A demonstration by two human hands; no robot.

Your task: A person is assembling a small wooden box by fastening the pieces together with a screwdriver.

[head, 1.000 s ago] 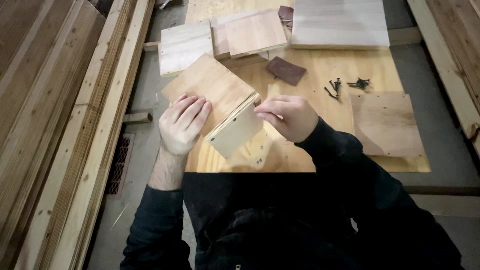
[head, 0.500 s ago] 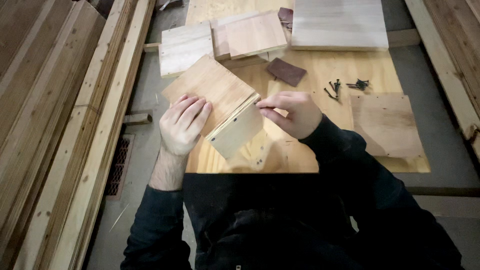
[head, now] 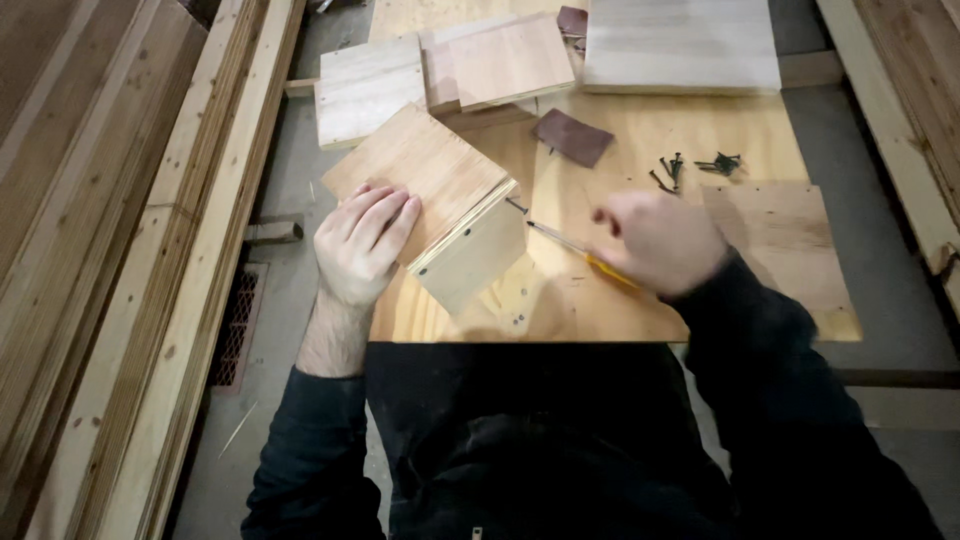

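The fingers [head: 385,215] of the left hand [head: 362,245] are laid flat and spread on the top panel of a small plywood box [head: 440,205], which is pressed down near the left edge of the bench [head: 600,310] — nothing is gripped by them. A dark screw [head: 516,206] is seen standing out of the box's upper right edge. The right hand [head: 655,240], blurred, is closed around a screwdriver [head: 570,245] with a yellow handle; its thin shaft is pointed at that screw, the tip just beside it. Farther out, a brown sanding pad [head: 572,137] and a small heap of dark screws [head: 695,167] are found on the bench, with loose wooden boards [head: 440,75] behind — long planks [head: 130,250] are stacked at the left.
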